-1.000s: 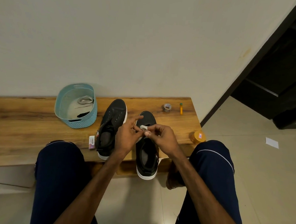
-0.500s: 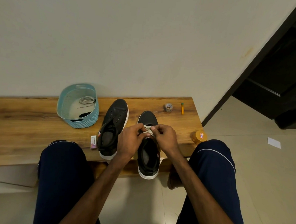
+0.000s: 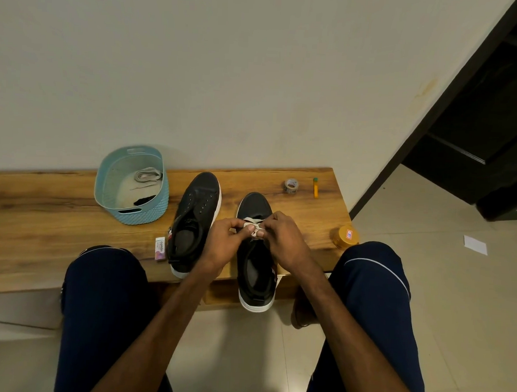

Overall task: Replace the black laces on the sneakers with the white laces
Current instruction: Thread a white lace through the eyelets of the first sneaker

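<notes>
Two black sneakers with white soles lie on a wooden bench (image 3: 40,229), toes toward the wall. The left sneaker (image 3: 194,219) has bare eyelets and no lace. Over the right sneaker (image 3: 255,267), near its lower eyelets, my left hand (image 3: 226,242) and my right hand (image 3: 282,239) both pinch a white lace (image 3: 253,222). A strip of that lace lies across the shoe's front. A teal basket (image 3: 130,216) at the back left holds another white lace (image 3: 147,174) and a black lace (image 3: 144,199).
A small eraser packet (image 3: 160,248) lies left of the left sneaker. A tape roll (image 3: 291,186) and an orange marker (image 3: 315,187) sit at the bench's far right, an orange jar (image 3: 345,237) at its right edge. My knees flank the bench front. A dark doorway opens right.
Both hands have dropped from above the right sneaker's toe onto its eyelet area, fingers closing tighter on the white lace. The sneakers have not moved.
</notes>
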A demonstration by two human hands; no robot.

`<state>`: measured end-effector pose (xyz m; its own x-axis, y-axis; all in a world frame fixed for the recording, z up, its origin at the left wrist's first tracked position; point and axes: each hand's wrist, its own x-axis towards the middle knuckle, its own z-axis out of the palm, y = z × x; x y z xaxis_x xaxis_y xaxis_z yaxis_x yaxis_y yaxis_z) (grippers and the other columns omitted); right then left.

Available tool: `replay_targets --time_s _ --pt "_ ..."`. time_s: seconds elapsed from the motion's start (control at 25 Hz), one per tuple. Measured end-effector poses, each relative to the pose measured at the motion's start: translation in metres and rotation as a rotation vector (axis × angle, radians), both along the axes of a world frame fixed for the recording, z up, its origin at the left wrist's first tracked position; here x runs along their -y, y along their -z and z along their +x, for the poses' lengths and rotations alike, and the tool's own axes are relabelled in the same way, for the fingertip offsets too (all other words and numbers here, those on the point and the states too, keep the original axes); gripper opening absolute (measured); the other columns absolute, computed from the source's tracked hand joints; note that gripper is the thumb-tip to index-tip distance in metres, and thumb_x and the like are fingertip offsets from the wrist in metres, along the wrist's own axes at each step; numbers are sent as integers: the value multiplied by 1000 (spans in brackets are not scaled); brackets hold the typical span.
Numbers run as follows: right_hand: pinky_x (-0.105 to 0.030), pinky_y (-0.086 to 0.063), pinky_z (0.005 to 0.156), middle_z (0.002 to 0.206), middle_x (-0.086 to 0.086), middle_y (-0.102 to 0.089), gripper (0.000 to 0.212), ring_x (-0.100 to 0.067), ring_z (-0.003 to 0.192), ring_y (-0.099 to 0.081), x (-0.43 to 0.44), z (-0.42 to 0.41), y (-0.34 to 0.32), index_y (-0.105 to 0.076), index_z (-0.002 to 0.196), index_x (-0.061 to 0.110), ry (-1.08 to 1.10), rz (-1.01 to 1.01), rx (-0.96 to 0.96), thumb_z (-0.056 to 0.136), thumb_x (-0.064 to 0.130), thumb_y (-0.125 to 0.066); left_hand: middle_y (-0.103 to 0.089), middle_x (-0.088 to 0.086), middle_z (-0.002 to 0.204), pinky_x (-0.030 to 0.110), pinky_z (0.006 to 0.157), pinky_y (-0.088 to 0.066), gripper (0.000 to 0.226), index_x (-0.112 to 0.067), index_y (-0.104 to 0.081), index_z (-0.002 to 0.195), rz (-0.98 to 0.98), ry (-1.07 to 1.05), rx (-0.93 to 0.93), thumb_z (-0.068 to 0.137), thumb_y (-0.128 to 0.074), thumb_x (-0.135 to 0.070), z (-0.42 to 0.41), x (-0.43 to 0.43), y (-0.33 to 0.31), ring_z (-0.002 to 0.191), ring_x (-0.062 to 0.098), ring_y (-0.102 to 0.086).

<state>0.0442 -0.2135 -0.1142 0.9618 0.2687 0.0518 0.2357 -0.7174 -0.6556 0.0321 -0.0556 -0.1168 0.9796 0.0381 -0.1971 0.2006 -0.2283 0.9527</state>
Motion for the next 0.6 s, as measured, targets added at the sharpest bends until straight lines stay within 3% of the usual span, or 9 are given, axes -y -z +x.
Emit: replay_targets --time_s 0.12,0.2,0.28,0.4,0.6 --pt "-29 -42 72 94 -1 -60 17 -16 88 -53 -1 -5 -4 -65 100 14 90 -22 78 91 27 -69 -66 -13 67 17 61 -42 16 -12 -75 92 -61 -34 -83 96 -64 -22 -2 4 -4 62 -3 -57" --pt "-32 -46 75 100 0 -64 24 -16 92 -54 2 -5 -6 -59 107 17 66 -3 108 88 24 -72 -55 -10 61 19 55 -38 19 -8 -74 95 -170 -78 -176 95 -64 -24 -3 4 -6 58 2 -48" --pt "-37 -46 89 106 -2 -67 31 -20 97 -55 1 -8 -9 -56 115 18 -36 -65 132 88 18 -71 -52 -5 64 20 54 -37 19 -7 -74 95 -267 -108 -260 94 -65 -25 -5 3 -10 59 5 -44" --pt "-47 -35 112 95 -4 -70 25 -24 95 -63 1 -11 -10 -59 113 16 -71 -190 314 90 18 -68 -56 -4 67 21 57 -39 18 -10 -75 94 -306 -115 -324 92 -68 -26 -7 4 -15 61 6 -46" --pt "-54 -42 104 94 -1 -71 29 -24 92 -66 1 -13 -9 -63 109 20 -56 -294 448 84 9 -73 -57 3 79 25 61 -39 12 -16 -74 86 -312 -142 -377 89 -71 -28 -5 0 -14 68 11 -48"
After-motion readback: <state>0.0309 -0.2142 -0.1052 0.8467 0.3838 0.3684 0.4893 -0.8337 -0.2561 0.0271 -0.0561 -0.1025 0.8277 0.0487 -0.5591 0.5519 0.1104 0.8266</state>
